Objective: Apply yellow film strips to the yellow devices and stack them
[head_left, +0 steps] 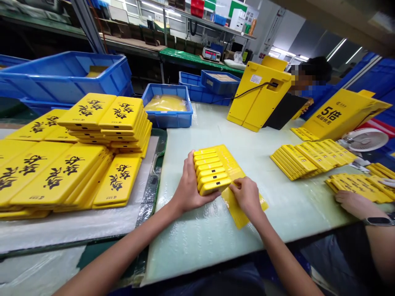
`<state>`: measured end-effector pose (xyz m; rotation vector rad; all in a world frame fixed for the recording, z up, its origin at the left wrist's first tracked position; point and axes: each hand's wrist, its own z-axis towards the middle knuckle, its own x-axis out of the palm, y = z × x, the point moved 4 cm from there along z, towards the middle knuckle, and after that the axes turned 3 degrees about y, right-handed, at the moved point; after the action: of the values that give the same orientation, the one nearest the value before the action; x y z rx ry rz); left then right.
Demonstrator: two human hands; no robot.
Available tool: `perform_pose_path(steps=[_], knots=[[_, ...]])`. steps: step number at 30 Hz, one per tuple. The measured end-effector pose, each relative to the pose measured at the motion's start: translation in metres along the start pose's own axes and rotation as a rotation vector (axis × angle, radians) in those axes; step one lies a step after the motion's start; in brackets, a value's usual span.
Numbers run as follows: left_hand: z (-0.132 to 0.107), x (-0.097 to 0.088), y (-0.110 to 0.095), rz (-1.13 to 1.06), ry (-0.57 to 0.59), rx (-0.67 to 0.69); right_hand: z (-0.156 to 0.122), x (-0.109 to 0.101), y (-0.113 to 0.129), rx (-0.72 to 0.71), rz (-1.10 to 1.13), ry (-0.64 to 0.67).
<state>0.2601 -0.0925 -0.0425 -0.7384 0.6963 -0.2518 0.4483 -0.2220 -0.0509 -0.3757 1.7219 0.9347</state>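
Note:
My left hand (189, 187) is wrapped round a row of several yellow power banks (210, 170), standing on edge side by side. Small dark ports show on the near ends of some of them. A yellow plastic sheet (239, 209) lies on the table, just right of the row and partly under my right hand. Thumb and fingers of my right hand (247, 195) are pinched together at the sheet's surface, close to the nearest power bank. Whether the pinch holds the sheet's edge or a smaller piece is hidden by the fingers.
Tall stacks of lettered yellow power banks (64, 176) stand on the left. A blue bin (168, 119) with yellow sheets sits behind. More power banks (311, 158) lie on the right, where another person's hand (354, 203) rests. Yellow display boards (259, 96) stand at the back.

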Motion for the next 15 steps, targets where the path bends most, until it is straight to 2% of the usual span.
perform_pose_path(steps=[6, 15], knots=[[0.001, 0.001, -0.001, -0.017, 0.0, -0.011, -0.017, 0.004, 0.028, -0.044, -0.272, 0.04], [0.002, 0.002, -0.002, -0.02, -0.009, 0.022, 0.004, 0.0, 0.026, -0.04, -0.341, 0.08]])
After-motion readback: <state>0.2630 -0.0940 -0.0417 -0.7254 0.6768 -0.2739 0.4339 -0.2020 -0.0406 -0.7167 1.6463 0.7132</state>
